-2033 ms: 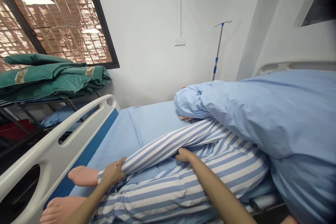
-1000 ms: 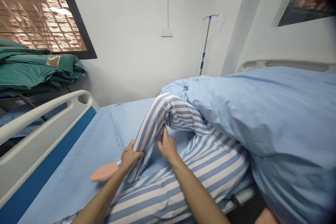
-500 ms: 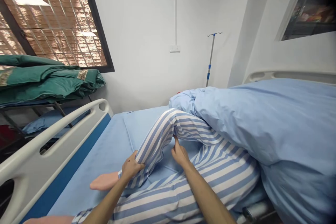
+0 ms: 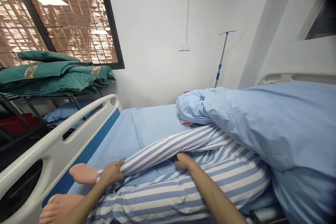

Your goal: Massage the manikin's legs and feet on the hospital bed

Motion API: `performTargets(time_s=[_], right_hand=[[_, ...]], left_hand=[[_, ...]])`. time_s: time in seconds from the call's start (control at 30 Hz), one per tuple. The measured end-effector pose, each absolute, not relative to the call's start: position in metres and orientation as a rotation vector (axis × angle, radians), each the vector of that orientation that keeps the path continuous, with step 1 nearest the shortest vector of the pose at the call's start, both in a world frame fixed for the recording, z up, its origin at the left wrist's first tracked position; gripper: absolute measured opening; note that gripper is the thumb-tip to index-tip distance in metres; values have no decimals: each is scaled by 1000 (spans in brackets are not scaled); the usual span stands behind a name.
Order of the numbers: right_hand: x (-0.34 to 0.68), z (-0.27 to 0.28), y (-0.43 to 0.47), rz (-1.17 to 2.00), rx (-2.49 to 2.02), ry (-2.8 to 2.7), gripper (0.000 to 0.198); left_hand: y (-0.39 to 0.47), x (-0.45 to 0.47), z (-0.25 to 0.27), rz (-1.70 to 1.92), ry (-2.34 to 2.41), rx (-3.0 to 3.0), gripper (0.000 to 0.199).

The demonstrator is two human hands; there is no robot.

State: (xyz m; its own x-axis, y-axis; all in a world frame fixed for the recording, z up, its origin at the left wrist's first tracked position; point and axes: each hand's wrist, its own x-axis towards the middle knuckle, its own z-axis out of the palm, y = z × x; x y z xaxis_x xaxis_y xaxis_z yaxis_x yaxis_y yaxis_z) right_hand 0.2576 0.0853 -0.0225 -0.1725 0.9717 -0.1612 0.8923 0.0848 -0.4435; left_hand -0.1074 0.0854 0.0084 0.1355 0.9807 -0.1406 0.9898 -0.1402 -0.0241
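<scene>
A figure in blue-and-white striped trousers lies on the bed, its far leg [image 4: 157,152] almost straight and its near leg [image 4: 162,192] flat in front. Around the far leg's shin, just above the ankle, my left hand [image 4: 113,172] is closed with the thumb over the cloth. My right hand [image 4: 184,161] holds the same leg from below, near the knee; its fingertips are hidden under the cloth. The far foot [image 4: 83,174] and near foot [image 4: 59,208] are bare. A pale blue quilt [image 4: 257,119] covers the upper body, and fingers [image 4: 187,123] show below its edge.
The bed's grey footboard [image 4: 78,129] stands at the left. Beyond it, folded green bedding [image 4: 70,77] lies on a rack, with a red basin [image 4: 19,123] below. An IV pole [image 4: 222,59] stands behind the bed by the white wall.
The far leg has gone from bent with a raised knee to nearly straight and low. My left hand has moved left with the ankle; my right hand has lowered with the knee.
</scene>
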Motion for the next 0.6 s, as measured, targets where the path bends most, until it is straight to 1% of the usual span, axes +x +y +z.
performTargets(time_s=[0.23, 0.37, 0.47, 0.53, 0.6], right_hand=[[264, -32, 88, 770, -1885, -2180, 42], [264, -31, 87, 791, -1864, -2164, 40], [264, -32, 87, 806, -1833, -2168, 40], [264, -35, 89, 815, -1817, -2159, 39], [265, -38, 91, 815, -1809, -2154, 39]], left_hand=[[97, -101, 12, -268, 1933, 2397, 67], [101, -97, 14, -244, 1931, 2424, 65], [89, -95, 16, -67, 1911, 2531, 64], [72, -94, 19, 159, 1920, 2568, 64], [50, -97, 25, 366, 1855, 2540, 59]])
